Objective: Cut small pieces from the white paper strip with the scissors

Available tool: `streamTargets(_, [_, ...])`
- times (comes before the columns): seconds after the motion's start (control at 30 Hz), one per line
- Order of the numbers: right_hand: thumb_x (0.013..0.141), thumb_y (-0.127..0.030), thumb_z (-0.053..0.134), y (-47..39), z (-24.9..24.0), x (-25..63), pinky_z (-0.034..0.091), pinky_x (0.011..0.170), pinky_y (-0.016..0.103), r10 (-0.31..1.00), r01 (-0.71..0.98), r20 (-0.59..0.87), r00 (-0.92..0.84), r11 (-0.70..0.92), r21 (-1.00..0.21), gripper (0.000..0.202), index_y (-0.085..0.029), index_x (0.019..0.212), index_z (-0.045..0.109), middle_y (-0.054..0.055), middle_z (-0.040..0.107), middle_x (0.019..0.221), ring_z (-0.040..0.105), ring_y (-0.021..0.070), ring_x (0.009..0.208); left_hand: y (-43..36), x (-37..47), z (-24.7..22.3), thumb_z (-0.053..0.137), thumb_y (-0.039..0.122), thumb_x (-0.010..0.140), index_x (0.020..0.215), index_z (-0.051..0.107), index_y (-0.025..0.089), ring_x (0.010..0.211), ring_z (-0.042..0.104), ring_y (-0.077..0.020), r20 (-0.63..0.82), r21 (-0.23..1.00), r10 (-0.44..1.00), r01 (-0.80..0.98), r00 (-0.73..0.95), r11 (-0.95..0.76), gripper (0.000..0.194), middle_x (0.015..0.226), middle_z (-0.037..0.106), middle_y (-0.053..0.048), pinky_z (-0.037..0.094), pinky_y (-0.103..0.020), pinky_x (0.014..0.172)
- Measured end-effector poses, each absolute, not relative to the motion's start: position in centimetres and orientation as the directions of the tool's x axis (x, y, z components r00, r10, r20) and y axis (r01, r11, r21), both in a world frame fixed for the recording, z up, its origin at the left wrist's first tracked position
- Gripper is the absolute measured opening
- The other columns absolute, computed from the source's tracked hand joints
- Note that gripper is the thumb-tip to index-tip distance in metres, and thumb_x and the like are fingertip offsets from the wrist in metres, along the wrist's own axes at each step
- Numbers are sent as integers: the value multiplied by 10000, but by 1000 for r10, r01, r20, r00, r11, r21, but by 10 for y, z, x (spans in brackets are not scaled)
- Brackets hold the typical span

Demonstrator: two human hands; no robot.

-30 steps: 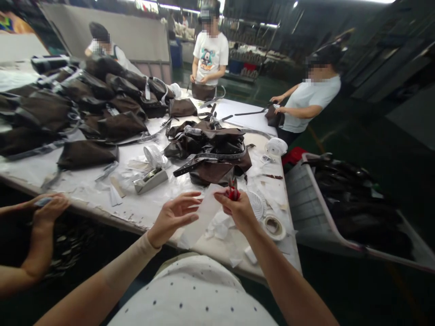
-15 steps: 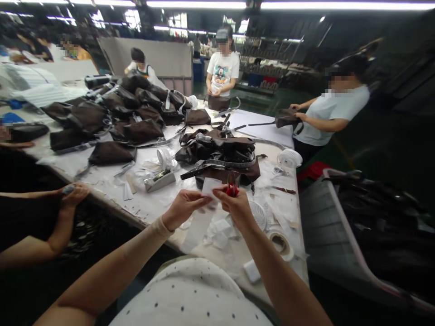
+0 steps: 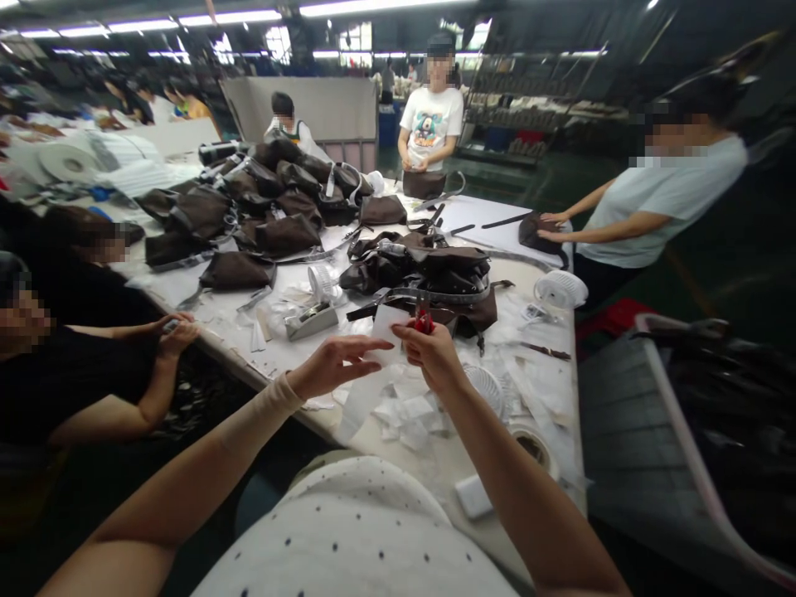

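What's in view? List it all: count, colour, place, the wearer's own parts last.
Table: one, whitish, centre
Bag pile: many bags, dark brown, table's far left
Nearer bag pile: several bags, dark brown, mid-table
Fans: at least three, white, about the nearer pile
Tape dispenser: one, grey, left of that pile
Scraps: many, white, near edge
Tape roll: one, pale, beside right forearm
Bin: one, grey, right of table
Co-workers: five nearby, black or white tops, around table
Lights: several, white, overhead
White paper: one, between the hands
Tool: one, red-handled, in right hand
Left hand: one, bare, at the paper
Right hand: one, bare, holding paper and tool
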State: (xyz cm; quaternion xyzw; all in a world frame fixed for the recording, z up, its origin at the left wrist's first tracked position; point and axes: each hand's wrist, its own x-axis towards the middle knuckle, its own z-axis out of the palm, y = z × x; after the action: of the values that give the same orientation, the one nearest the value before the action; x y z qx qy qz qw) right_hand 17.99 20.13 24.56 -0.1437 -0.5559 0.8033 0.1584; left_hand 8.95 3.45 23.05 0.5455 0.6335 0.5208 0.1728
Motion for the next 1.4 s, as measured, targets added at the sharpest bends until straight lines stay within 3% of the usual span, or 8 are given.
streamTargets(0.13, [610, -382, 814, 205, 249, 170, 80, 383, 205, 410, -103, -20, -912, -276, -956, 382, -131, 824, 621, -119, 259, 456, 150, 26, 400, 40, 72, 232, 694, 278, 815, 1150, 665, 79, 858, 709, -213, 188, 971, 925, 207, -332, -123, 390, 934, 739, -147, 576, -236, 711])
streamTargets(0.23, [720, -520, 724, 216, 249, 176, 84, 403, 214, 367, -106, 21, -930, -212, -971, 427, -156, 894, 588, -110, 249, 507, 140, 38, 428, 42, 55, 235, 724, 249, 790, 1171, 658, 82, 833, 709, -195, 172, 983, 928, 115, -330, -142, 421, 927, 743, -148, 571, -218, 704])
streamTargets(0.43, [867, -600, 512, 240, 239, 201, 118, 432, 239, 142, 124, -116, -983, 49, -991, 501, -115, 891, 638, -81, 207, 567, 155, 68, 479, 46, 19, 249, 798, 183, 696, 1144, 681, 106, 755, 650, -123, 228, 973, 923, 117, -309, -200, 469, 947, 727, -106, 540, -186, 702])
streamTargets(0.53, [891, -613, 450, 241, 240, 198, 158, 451, 247, 94, 161, -145, -985, 189, -969, 550, -110, 917, 671, -63, 229, 585, 192, 81, 501, 49, 8, 253, 791, 193, 703, 1149, 678, 102, 763, 620, -117, 228, 971, 933, 137, -277, -197, 469, 1037, 700, -124, 529, -183, 676])
streamTargets(0.73, [886, -599, 469, 240, 251, 175, 232, 521, 254, 34, 160, -159, -987, 376, -913, 537, -120, 951, 703, -37, 322, 624, 279, 96, 565, 53, -8, 253, 783, 197, 709, 1185, 660, 115, 685, 570, -89, 200, 976, 959, 127, -200, -177, 498, 993, 700, -106, 501, -174, 626])
streamTargets(0.9, [877, -600, 482, 242, 252, 161, 233, 531, 250, -19, 116, -137, -990, 419, -901, 536, -120, 936, 715, -30, 343, 634, 307, 97, 582, 51, -14, 250, 787, 200, 704, 1198, 652, 119, 687, 583, -97, 194, 979, 963, 106, -185, -176, 519, 974, 709, -104, 508, -186, 640])
streamTargets(1.13, [867, -621, 482, 250, 253, 158, 177, 492, 250, 9, 173, -185, -983, 402, -899, 544, -126, 913, 701, -57, 272, 564, 250, 87, 521, 46, -15, 249, 784, 160, 703, 1182, 665, 145, 798, 628, -120, 220, 975, 948, 25, -228, -220, 494, 1096, 694, -117, 522, -192, 732])
streamTargets(1.4, [868, -581, 504, 241, 260, 146, 234, 525, 250, -79, 62, -104, -991, 417, -907, 492, -136, 883, 712, -35, 389, 596, 288, 97, 556, 53, -10, 250, 792, 204, 692, 1226, 632, 128, 750, 622, -131, 197, 979, 962, 83, -189, -184, 563, 1033, 708, -112, 536, -226, 700])
